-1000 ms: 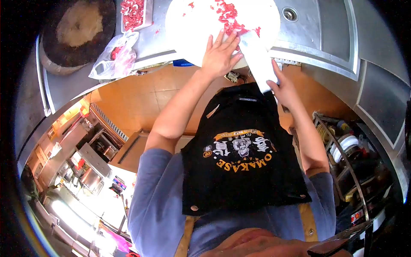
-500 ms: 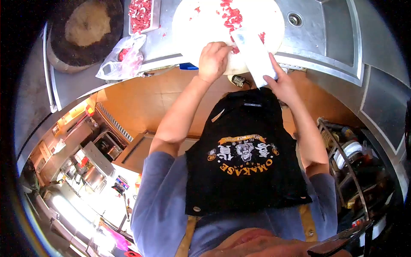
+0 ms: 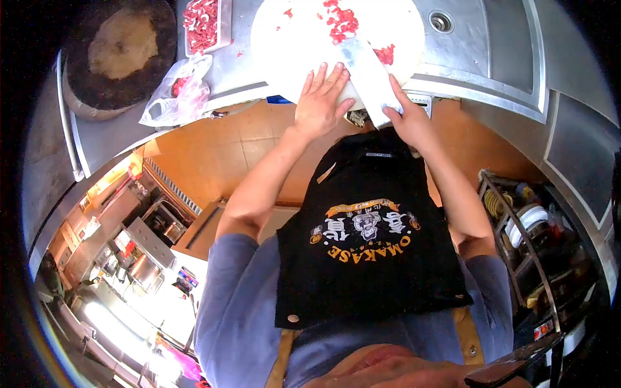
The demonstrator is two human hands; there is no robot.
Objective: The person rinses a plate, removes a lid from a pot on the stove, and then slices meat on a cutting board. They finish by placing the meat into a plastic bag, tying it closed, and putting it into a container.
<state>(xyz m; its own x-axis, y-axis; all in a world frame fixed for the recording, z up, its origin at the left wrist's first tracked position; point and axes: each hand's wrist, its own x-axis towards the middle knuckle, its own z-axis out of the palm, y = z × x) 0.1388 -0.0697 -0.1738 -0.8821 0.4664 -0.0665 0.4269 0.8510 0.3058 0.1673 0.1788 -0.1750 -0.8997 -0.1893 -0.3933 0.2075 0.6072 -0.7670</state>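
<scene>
Slanting lengthwise, far end forward-left, cleaver [image 3: 370, 76] in right grip [image 3: 409, 121].

yellow "omakase" on the black apron [image 3: 375, 291], with white chinese characters [image 3: 336, 230] nearby

one head-worn view looks forward and down, fairly close.

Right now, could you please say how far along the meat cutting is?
Partway, it seems: red pieces lie in the tray and on the white board. The right hand holds the broad blade; the left hand is beside it. Apparently remaining: the board's loose pieces, perhaps the red contents of the plastic bag.
</scene>
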